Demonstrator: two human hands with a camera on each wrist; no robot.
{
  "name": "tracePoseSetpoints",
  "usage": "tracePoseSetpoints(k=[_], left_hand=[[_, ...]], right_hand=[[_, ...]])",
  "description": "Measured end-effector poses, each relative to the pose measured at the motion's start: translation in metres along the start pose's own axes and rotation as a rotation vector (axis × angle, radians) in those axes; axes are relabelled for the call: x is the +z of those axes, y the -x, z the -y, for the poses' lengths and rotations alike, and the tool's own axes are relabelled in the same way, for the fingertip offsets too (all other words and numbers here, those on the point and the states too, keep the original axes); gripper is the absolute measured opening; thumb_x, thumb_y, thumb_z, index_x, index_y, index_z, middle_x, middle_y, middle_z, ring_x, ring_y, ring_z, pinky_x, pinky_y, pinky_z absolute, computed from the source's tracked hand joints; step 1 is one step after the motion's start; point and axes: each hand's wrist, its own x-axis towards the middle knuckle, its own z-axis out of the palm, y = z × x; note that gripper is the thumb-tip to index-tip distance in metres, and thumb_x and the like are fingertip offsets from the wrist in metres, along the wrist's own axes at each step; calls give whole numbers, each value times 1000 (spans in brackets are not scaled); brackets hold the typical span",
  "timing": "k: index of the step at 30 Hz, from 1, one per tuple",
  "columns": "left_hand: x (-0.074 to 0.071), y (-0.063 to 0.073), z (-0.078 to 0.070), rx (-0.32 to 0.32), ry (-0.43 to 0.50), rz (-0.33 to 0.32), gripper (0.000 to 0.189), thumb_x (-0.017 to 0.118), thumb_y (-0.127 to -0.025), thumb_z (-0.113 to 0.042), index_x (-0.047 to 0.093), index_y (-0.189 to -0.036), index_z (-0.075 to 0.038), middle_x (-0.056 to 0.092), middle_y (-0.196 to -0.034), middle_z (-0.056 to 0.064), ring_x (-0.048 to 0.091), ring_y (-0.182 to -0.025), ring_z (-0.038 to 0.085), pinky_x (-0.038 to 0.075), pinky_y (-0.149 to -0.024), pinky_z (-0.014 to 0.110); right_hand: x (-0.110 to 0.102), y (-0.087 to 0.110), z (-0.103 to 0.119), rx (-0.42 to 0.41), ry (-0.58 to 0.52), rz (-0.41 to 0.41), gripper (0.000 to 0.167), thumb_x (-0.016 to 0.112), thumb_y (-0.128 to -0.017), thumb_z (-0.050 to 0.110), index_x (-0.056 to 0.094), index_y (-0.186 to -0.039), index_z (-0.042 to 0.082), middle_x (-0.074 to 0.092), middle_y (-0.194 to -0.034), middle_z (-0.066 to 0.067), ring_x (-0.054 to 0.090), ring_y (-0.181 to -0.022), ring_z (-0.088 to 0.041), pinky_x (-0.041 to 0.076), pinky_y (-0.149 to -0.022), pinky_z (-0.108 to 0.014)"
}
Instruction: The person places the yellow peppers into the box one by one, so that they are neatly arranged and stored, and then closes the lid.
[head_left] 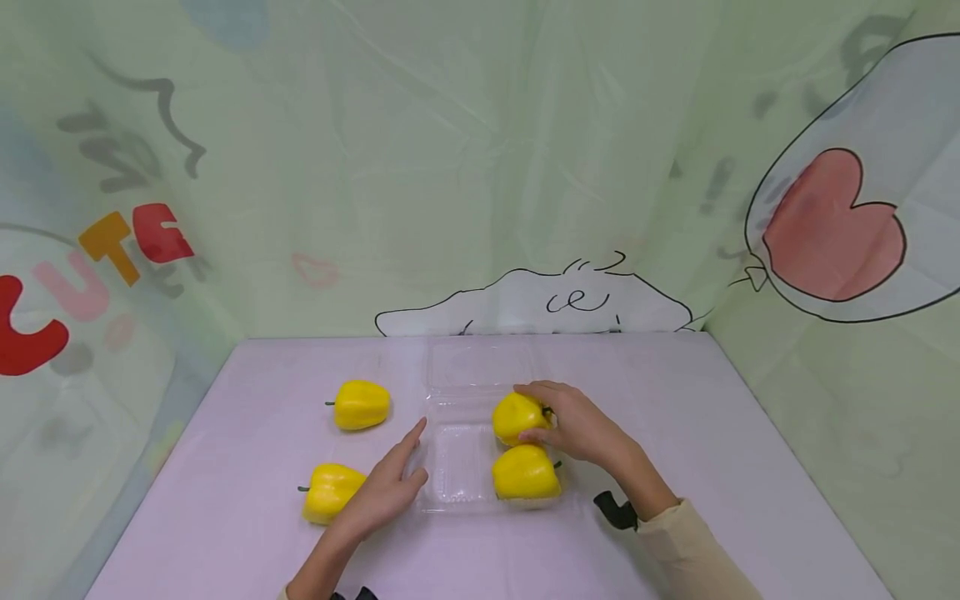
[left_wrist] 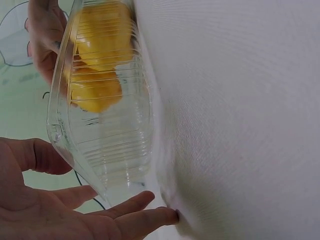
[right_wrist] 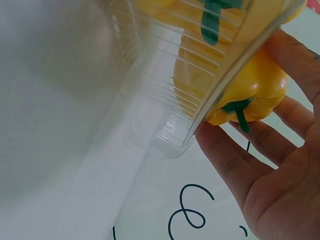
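Observation:
A clear plastic container (head_left: 460, 463) lies on the table with its lid (head_left: 480, 367) folded back behind it. Two yellow bell peppers are in its right half. My right hand (head_left: 577, 423) holds the far yellow bell pepper (head_left: 514, 418), fingers behind it and thumb in front; its green stem (right_wrist: 242, 116) shows in the right wrist view. Just in front of it sits the near yellow bell pepper (head_left: 525, 473). At the container's left side is my left hand (head_left: 385, 487), fingers extended, holding nothing. In the left wrist view its fingertips (left_wrist: 167, 215) are low beside the container wall (left_wrist: 115, 165).
Left of the container lie two more bell peppers: one farther back (head_left: 362, 405), the other (head_left: 328, 493) partly covered by my left hand. Black wrist mounts (head_left: 615, 510) show near both wrists. Printed fabric (head_left: 450, 167) hangs around the table's back and sides.

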Motion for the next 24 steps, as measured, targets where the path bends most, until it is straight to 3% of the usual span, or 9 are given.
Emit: tracePoseSetpoints(k=[15, 24], left_hand=[[0, 1, 0, -4, 8, -3, 77, 55, -98, -10, 28, -169, -21, 35, -170, 26, 27, -160, 49, 21, -129, 71], [1, -1, 1, -2, 5, 1, 76, 53, -99, -11, 27, -170, -21, 33, -171, 26, 25, -161, 48, 19, -130, 71]], right_hand=[[6, -1, 2, 20, 14, -2, 69, 87, -88, 28, 61, -149, 12, 63, -152, -10, 56, -144, -37, 46, -121, -57], [5, -1, 2, 16, 20, 1, 67, 86, -89, 28, 61, -149, 10, 65, -150, -10, 60, -138, -36, 49, -118, -57]])
